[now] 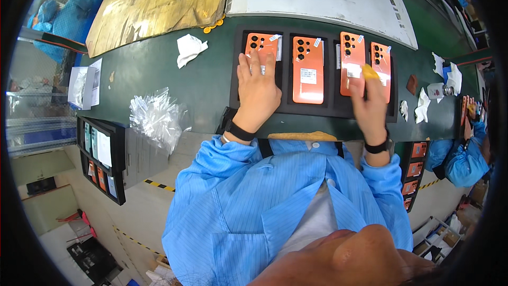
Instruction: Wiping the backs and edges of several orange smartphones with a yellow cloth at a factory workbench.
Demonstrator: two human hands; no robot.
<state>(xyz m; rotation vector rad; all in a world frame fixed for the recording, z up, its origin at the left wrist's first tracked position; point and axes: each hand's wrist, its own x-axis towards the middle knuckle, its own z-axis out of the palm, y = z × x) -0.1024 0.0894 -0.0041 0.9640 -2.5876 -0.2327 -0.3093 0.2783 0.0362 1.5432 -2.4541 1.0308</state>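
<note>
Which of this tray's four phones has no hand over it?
The second phone from left: the left hand partly covers the first; the right hand overlaps third and fourth.

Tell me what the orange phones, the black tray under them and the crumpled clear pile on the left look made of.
The orange phones: glossy backs, glass or plastic; the bright reflections don't settle which. The black tray: matte, perhaps foam or plastic, since it shows little shine. The crumpled clear pile: likely thin plastic film, being see-through with sharp, shiny creases.
</note>
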